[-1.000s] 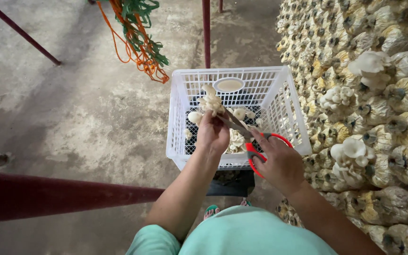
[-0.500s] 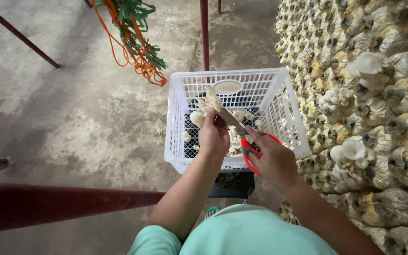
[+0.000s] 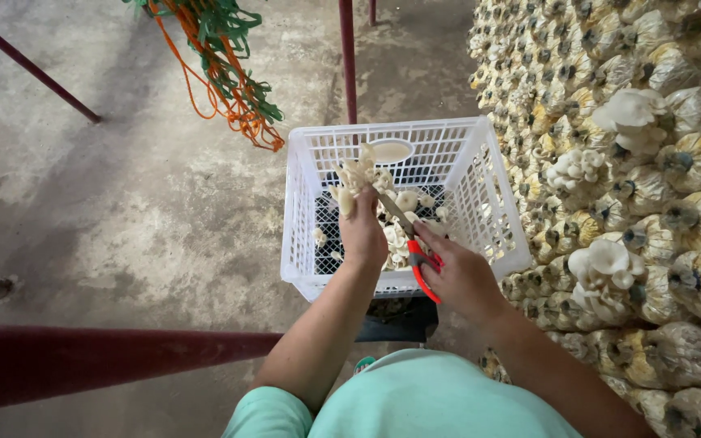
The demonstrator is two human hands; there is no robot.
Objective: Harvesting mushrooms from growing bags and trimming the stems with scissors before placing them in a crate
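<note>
The left hand (image 3: 363, 231) grips a mushroom clump (image 3: 360, 177) over the basket (image 3: 302, 203) while the right hand (image 3: 460, 276), closed on scissors (image 3: 415, 247), could nick nearby fingers.

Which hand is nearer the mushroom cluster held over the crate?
Left. The left hand grips the mushroom cluster from below; the right hand stays back, working red-handled scissors toward it.

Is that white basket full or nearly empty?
Nearly empty: the basket holds a thin layer of mushrooms with dark floor showing through.
</note>
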